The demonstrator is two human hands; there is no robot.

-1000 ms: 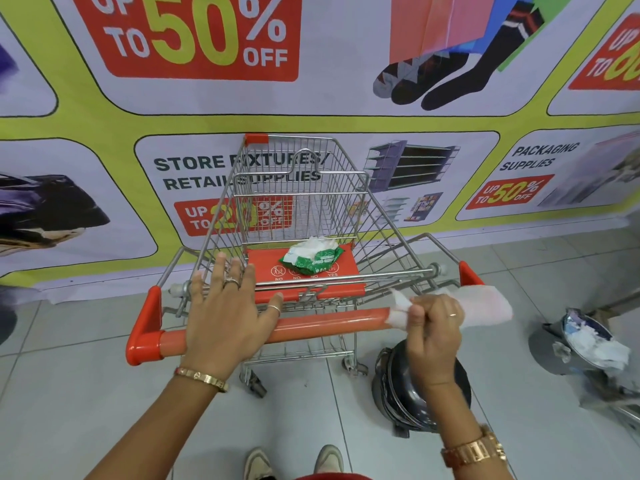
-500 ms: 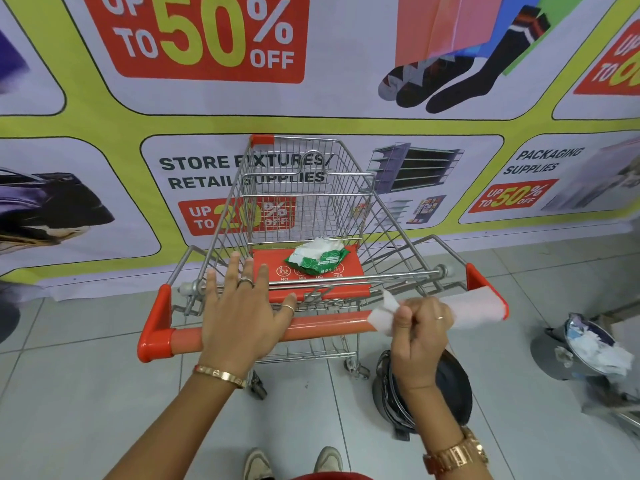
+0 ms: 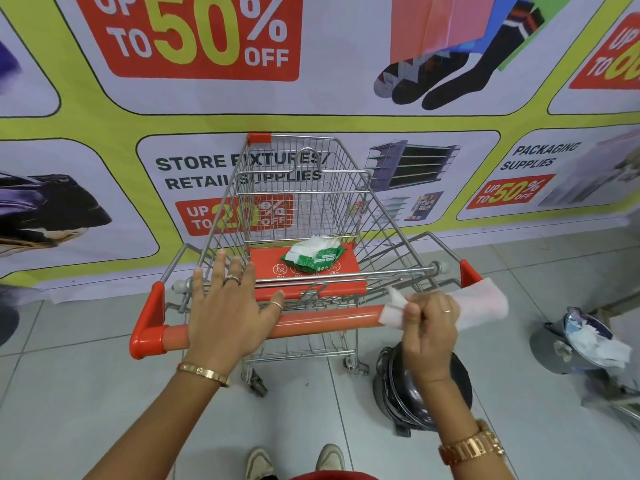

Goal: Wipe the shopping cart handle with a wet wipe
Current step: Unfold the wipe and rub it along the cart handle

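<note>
1. A printed banner (image 3: 104,126) covers the wall behind everything, with yellow-green bands, red discount panels and pictures of socks and shelving.
2. The floor (image 3: 69,393) is pale grey tile with thin joints.
3. A small wire shopping cart (image 3: 301,202) stands facing the banner, its basket bare metal with a red corner cap at the far top.
4. The cart's handle (image 3: 329,318) is an orange bar running left to right across the near end, with red end caps turning forward at both sides.
5. A dark round bin (image 3: 394,386) sits on the floor under the right end of the handle, partly hidden by the right forearm.
6. A grey bin (image 3: 554,344) holding crumpled white tissue stands on the floor well to the right of the cart.
7. The left hand (image 3: 225,313) lies flat over the left part of the handle, its grip spread, fingers fanned forward over the wire, thumb along the bar. It wears rings and a gold bangle.
8. The right hand (image 3: 433,327) is curled with its grip pressed around a white wet wipe (image 3: 481,301) on the right part of the handle. The wipe sticks out on both sides of the fist, its longer flap lying over the bar toward the right end cap. A gold watch is on that wrist.
9. A green pack of wipes (image 3: 315,256) lies on the red seat flap inside the cart, a white sheet poking from its top.
10. Two shoe tips (image 3: 294,459) show at the bottom edge.
</note>
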